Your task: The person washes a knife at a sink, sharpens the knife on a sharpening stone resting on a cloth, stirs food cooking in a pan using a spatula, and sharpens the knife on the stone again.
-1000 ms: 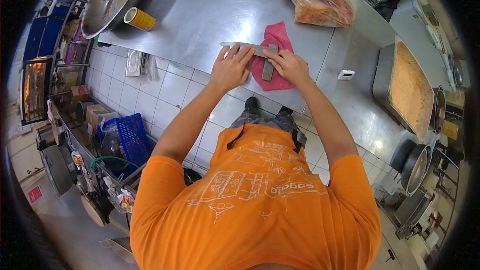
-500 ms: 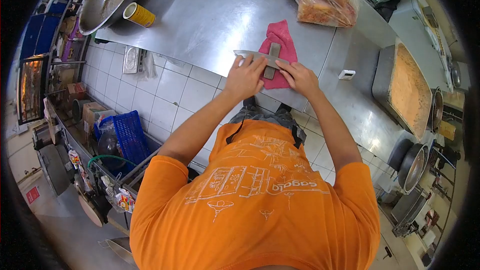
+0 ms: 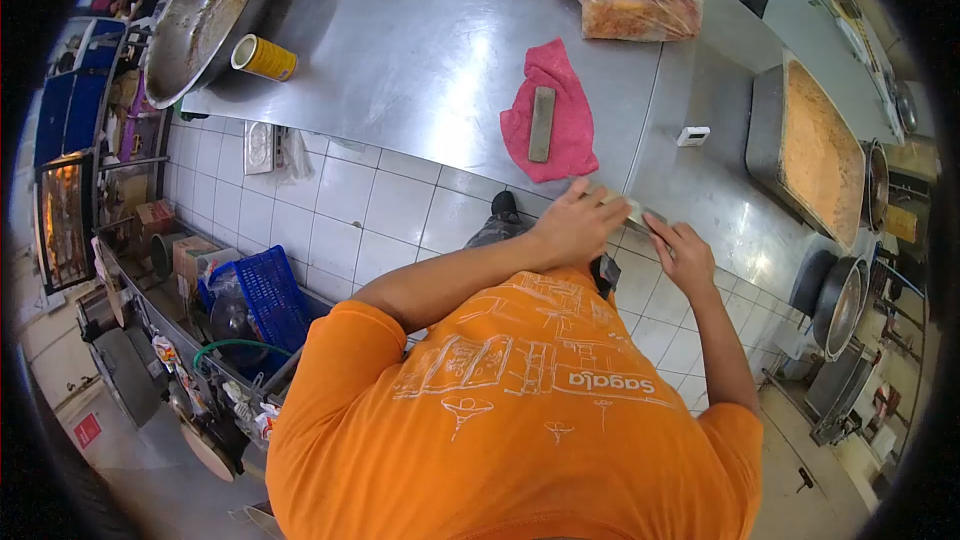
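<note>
My right hand (image 3: 685, 255) is closed around the dark handle of a knife (image 3: 634, 208), off the front edge of the steel table. Across the blade lies my left hand (image 3: 580, 225), its fingers stretched out and somewhat apart, hiding most of the blade. Beyond my hands, a grey whetstone (image 3: 541, 125) rests lengthwise on a crumpled pink cloth (image 3: 572, 105) near the table edge. Neither hand touches the stone or cloth.
On the steel table (image 3: 400, 60) are a large metal pan (image 3: 165, 65), a tipped yellow can (image 3: 265, 58), a plastic bag of orange-coloured food (image 3: 635, 0) and a small white device (image 3: 692, 136). A deep tray (image 3: 770, 155) stands right. A blue crate (image 3: 265, 290) sits lower left.
Both hands have lifted the knife off the whetstone and brought it nearer my body and rightward. The stone and cloth are left on the table, now fully uncovered.
</note>
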`<state>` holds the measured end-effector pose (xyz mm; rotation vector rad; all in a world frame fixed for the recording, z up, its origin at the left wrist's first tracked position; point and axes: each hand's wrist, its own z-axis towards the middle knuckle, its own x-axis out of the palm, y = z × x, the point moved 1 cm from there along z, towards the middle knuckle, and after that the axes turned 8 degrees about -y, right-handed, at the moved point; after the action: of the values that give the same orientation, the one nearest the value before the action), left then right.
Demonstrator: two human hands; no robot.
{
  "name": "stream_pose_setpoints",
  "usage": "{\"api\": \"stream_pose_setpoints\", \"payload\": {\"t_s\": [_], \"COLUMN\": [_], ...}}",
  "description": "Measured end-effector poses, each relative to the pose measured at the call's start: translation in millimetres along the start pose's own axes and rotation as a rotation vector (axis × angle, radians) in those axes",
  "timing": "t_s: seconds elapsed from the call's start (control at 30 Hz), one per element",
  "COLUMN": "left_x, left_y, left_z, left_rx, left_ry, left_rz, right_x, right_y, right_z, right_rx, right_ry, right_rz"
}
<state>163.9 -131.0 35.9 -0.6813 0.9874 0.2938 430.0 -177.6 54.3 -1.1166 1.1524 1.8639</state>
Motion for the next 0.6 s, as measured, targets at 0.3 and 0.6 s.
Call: {"api": "stream_pose_setpoints", "payload": {"t_s": [0.3, 0.6], "left_x": [-57, -56], "left_y": [135, 150], "left_z": [-8, -29], "left_rx": [-0.268, -0.353], "left_ry": [-0.049, -0.012], "left_rz": [0.404, 0.420], "right_x": [116, 151], "right_y": [29, 38], "right_z": [175, 188], "right_rx": [-0.217, -0.153], "right_ry": [-0.302, -0.172], "right_rz": [0.156, 0.224]}}
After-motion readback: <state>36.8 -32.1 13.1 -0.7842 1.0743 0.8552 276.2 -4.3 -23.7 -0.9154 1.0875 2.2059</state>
